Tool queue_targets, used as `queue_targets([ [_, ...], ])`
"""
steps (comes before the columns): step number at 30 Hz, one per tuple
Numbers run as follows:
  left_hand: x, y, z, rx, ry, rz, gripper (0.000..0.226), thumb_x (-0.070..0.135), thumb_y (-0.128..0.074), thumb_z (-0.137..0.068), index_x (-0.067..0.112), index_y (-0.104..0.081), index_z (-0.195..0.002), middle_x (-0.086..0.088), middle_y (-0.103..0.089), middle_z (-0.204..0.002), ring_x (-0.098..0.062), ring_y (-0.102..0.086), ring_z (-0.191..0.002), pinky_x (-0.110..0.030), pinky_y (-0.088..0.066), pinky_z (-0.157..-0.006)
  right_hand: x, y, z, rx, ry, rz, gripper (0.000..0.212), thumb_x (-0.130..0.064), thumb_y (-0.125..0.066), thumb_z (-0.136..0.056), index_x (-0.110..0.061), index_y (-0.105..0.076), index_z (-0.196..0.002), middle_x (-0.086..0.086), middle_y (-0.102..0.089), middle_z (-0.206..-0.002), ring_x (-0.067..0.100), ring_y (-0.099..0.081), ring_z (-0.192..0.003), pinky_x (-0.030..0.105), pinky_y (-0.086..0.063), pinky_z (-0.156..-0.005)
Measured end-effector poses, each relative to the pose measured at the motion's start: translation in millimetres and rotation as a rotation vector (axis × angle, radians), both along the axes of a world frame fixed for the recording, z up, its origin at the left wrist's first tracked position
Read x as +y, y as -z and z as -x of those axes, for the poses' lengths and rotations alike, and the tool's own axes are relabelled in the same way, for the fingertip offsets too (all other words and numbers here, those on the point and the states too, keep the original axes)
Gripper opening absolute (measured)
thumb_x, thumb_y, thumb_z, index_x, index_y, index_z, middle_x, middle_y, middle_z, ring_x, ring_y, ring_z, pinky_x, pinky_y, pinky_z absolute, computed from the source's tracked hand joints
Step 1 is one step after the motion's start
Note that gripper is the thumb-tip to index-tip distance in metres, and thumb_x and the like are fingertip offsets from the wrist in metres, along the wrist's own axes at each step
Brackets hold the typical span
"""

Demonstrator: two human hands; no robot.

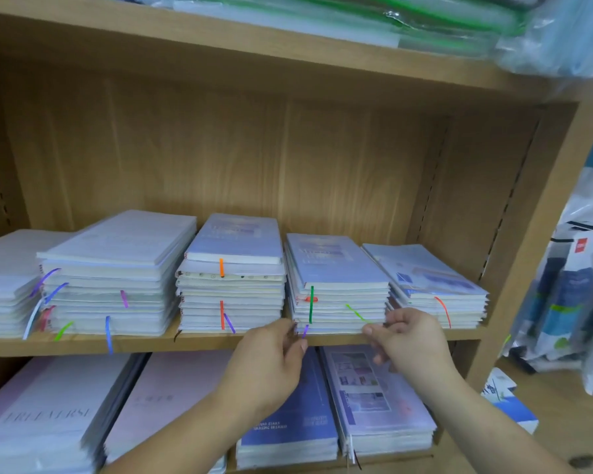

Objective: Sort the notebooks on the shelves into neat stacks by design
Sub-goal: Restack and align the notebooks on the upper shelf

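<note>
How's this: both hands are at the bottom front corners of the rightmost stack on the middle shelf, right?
No: the head view shows the left hand and right hand at the bottom front corners of the second stack from the right.

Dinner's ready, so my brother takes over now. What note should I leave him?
Left hand: fingers curled at the green-ribbon stack's lower left front corner; grip unclear.
Right hand: curled at its lower right corner; grip unclear.
That stack stands fourth of five on the middle shelf; more notebooks lie below.
Done: stacks are separate.
Left: probably squaring uneven ones, like the second stack.
</note>
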State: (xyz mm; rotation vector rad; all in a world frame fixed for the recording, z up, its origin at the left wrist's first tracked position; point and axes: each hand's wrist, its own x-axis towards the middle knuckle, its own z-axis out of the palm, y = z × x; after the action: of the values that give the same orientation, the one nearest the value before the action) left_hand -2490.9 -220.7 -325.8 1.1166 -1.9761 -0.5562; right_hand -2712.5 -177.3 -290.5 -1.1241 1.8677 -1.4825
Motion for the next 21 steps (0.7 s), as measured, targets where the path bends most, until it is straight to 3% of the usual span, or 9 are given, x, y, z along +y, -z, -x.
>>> queue_targets([
  [3,1,1,3,0.075,-0.022,-0.001,0.018,0.036,-0.056,-0.098,0.020,-0.063,-0.102,0.006,-0.071,-0.076,-0.016,-0.069,-0.067,-0.041,-0.057,-0.072,0,2,0,0.003,0.015,0.000,0.023,-0.005,-0.077,-0.087,-0.008,-0.055,-0.095,0.011,-0.071,-0.062,0.018,-0.056,-0.036,0.018,-0.039,-0.035],
  [8,0,4,8,0.043,-0.051,0.067,0.031,0.048,-0.043,-0.096,0.022,-0.051,-0.081,0.002,-0.062,-0.064,-0.020,-0.068,-0.063,-0.045,-0.054,-0.063,2,2,1,0.060,-0.008,-0.007,0.020,-0.008,-0.074,-0.091,-0.008,-0.055,-0.095,0.009,-0.070,-0.060,0.016,-0.058,-0.039,0.018,-0.041,-0.037],
  [14,-3,-4,5,-0.054,-0.068,0.143,0.029,0.038,-0.053,-0.100,0.021,-0.056,-0.077,0.003,-0.056,-0.057,-0.016,-0.053,-0.055,-0.040,-0.048,-0.058,1,2,7,0.143,-0.042,-0.067,0.019,-0.016,-0.073,-0.093,-0.009,-0.056,-0.097,0.016,-0.072,-0.070,0.019,-0.060,-0.042,0.018,-0.039,-0.035],
  [16,-5,-8,4,-0.068,-0.087,0.157,0.028,0.040,-0.054,-0.099,0.022,-0.059,-0.079,0.003,-0.058,-0.059,-0.017,-0.052,-0.058,-0.039,-0.049,-0.060,1,1,13,0.247,-0.041,-0.098,0.019,-0.023,-0.074,-0.092,-0.015,-0.057,-0.091,0.010,-0.072,-0.066,0.018,-0.062,-0.042,0.020,-0.040,-0.037],
  [18,-6,-10,5,-0.082,-0.103,0.154,0.028,0.042,-0.053,-0.100,0.023,-0.058,-0.079,0.004,-0.060,-0.062,-0.017,-0.056,-0.061,-0.040,-0.050,-0.062,0,-1,18,0.436,-0.045,-0.131,0.021,-0.033,-0.074,-0.091,-0.021,-0.057,-0.086,0.004,-0.070,-0.061,0.016,-0.065,-0.048,0.028,-0.048,-0.048],
  [21,-8,-11,8,-0.100,-0.131,0.140,0.028,0.040,-0.053,-0.100,0.024,-0.054,-0.077,0.004,-0.061,-0.065,-0.019,-0.057,-0.065,-0.042,-0.050,-0.064,0,-3,21,0.747,-0.045,-0.211,0.030,-0.049,-0.068,-0.091,-0.026,-0.052,-0.078,-0.006,-0.062,-0.068,0.016,-0.063,-0.073,0.033,-0.048,-0.064],
])
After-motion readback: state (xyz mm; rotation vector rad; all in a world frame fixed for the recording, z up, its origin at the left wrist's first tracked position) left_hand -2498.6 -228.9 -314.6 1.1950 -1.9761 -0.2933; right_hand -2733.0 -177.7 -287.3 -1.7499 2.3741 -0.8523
